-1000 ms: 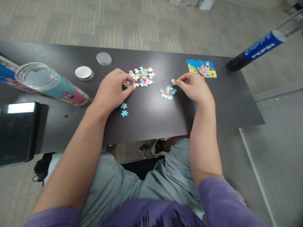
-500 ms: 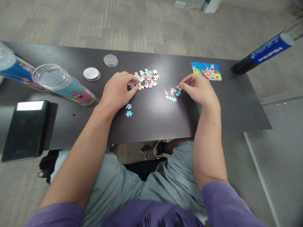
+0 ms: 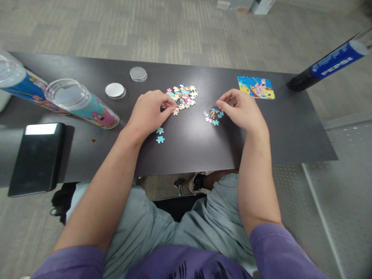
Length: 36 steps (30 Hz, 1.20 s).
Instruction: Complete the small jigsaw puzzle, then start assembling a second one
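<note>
Our left hand lies palm-down on the tabletop, pinched at the edge of the pile, our right hand curls, pinched beside the cluster; we cannot tell if either holds a piece.

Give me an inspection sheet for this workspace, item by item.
Surface: dark table, one small brown spot.
Job's things: puzzle pile, small cluster, two loose blue pieces, picture card.
Clutter: two printed tubes, two round lids, black device, Pepsi bottle.
Hands: left hand touches the pile's near edge; right hand curls beside the small cluster; grip unclear.
Cables: nothing seen.
Surroundings: grey carpet; the person's lap below the table.
</note>
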### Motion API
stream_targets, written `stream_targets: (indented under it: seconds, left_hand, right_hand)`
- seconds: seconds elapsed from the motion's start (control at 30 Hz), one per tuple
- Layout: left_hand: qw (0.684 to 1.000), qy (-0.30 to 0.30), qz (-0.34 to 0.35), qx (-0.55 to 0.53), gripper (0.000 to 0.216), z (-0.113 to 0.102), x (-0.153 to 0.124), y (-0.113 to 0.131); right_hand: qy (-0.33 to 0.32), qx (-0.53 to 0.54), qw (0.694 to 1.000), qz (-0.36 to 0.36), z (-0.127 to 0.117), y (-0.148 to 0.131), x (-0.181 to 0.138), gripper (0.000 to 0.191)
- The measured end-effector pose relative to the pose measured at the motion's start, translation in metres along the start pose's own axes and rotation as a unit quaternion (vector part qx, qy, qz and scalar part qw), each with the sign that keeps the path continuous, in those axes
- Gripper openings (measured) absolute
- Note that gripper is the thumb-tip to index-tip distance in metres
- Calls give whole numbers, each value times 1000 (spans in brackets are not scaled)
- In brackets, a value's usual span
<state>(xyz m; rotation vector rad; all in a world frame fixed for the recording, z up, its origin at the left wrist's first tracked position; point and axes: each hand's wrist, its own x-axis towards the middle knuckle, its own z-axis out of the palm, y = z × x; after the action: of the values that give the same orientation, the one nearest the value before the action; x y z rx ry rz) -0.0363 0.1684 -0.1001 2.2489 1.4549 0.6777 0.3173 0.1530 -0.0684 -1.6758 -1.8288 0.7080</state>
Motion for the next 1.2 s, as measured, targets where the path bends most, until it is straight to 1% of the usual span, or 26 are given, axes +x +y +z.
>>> stream_targets:
  seconds: [0.1, 0.17, 0.23, 0.3, 0.4, 0.47, 0.53, 0.63, 0.7, 0.77, 0.8, 0.87, 1.0, 1.1, 1.2]
  left_hand:
    - [998, 14, -5, -58, 21, -1, 0, 2]
    - [994, 10, -6, -109, 33, -2, 0, 6]
    - [987, -12, -9, -157, 49, -4, -1, 13]
    - [982, -45, -15, -185, 59, -5, -3, 22]
    - [977, -67, -15, -202, 60, -6, -5, 32]
    - [975, -57, -10, -215, 55, -6, -6, 31]
    - [980, -29, -1, -197, 44, -5, -7, 25]
    - [996, 7, 22, -91, 26, -4, -8, 11]
    - [999, 11, 23, -31, 24, -5, -9, 5]
    - [1000, 0, 9, -3, 27, -5, -9, 2]
    - [1000, -5, 2, 3, 27, -5, -9, 1]
    - [1000, -10, -5, 3, 24, -4, -9, 1]
    - [999, -2, 9, -32, 18, -2, -7, 3]
    - [998, -18, 11, -64, 10, -3, -7, 9]
    - [992, -66, 29, -100, 9, -5, -9, 16]
  right_hand:
    - [-11, 5, 999, -34, 2, -8, -3, 18]
    - [-19, 26, 997, -65, 7, -19, -6, 19]
    - [-48, 57, 993, -91, 15, -32, -9, 20]
    - [-83, 78, 988, -108, 23, -45, -11, 23]
    - [-114, 68, 985, -111, 30, -55, -12, 28]
    - [-120, 62, 985, -111, 28, -55, -11, 25]
    - [-124, 68, 984, -110, 19, -51, -10, 20]
    - [-157, 55, 982, -92, 1, -39, -11, 21]
    - [-202, 26, 976, -83, -10, -31, -12, 24]
    - [-248, -12, 966, -75, -18, -24, -13, 21]
    - [-261, -28, 962, -68, -21, -21, -14, 19]
    - [-261, -50, 963, -49, -22, -17, -15, 19]
    - [-206, -52, 976, -40, -18, -20, -17, 27]
    - [-168, -30, 984, -52, -10, -30, -18, 21]
    - [-165, -16, 984, -67, -3, -39, -17, 11]
